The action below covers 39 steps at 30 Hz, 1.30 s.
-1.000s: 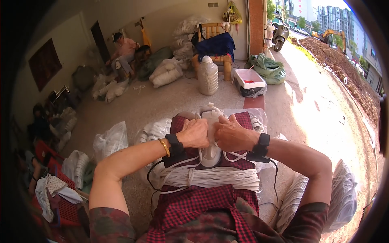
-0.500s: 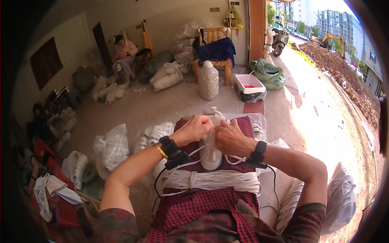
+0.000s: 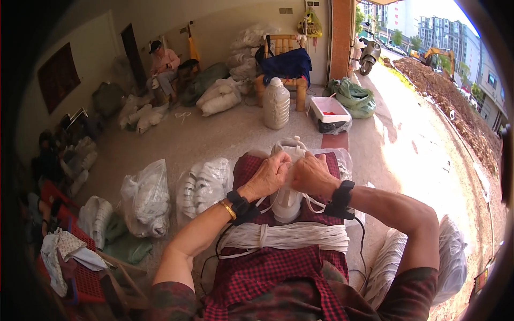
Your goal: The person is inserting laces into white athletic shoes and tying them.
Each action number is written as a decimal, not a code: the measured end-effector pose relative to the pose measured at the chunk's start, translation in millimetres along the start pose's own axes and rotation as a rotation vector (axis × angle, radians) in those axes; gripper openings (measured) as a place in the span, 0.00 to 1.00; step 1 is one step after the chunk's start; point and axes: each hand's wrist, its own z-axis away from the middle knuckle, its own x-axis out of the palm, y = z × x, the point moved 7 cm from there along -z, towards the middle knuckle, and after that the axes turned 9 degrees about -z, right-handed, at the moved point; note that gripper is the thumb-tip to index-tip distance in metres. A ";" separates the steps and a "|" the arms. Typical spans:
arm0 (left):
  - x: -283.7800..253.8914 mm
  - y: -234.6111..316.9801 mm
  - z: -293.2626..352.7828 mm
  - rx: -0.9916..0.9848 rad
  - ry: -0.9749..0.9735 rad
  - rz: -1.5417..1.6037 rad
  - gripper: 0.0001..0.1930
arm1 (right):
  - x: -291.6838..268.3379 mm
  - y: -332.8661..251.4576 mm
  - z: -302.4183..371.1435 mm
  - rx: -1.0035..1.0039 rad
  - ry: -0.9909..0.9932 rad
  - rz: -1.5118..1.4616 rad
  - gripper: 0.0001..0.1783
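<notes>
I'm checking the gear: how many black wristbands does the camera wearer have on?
2: one wristband just behind the left hand, another wristband just behind the right hand. Both show plainly.

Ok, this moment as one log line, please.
Left hand: at white shoe, grip unclear | right hand: also there, grip unclear | white cord bundle: across checked apron

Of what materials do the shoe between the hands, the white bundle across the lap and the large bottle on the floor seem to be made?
Shoe: perhaps synthetic leather or fabric; it looks pale and smooth, but blur leaves this open.
White bundle: probably textile cord, matte; its many thin strands bend together.
Bottle: likely plastic, slightly glossy; its ribbed body looks moulded.
</notes>
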 end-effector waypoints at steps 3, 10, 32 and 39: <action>-5.0 15.8 2.1 0.025 0.031 -0.209 0.10 | -1.8 -8.1 6.9 0.039 0.046 -0.010 0.12; -8.2 10.3 -1.1 -0.173 -0.102 -0.362 0.26 | 1.1 -6.6 14.5 -0.021 0.243 -0.031 0.12; -44.9 104.1 29.8 0.064 0.314 0.146 0.16 | -4.5 34.2 10.3 0.047 0.220 -1.434 0.14; -14.5 1.6 16.3 -0.455 0.089 0.439 0.14 | -2.7 35.3 7.9 -0.001 0.242 -1.324 0.14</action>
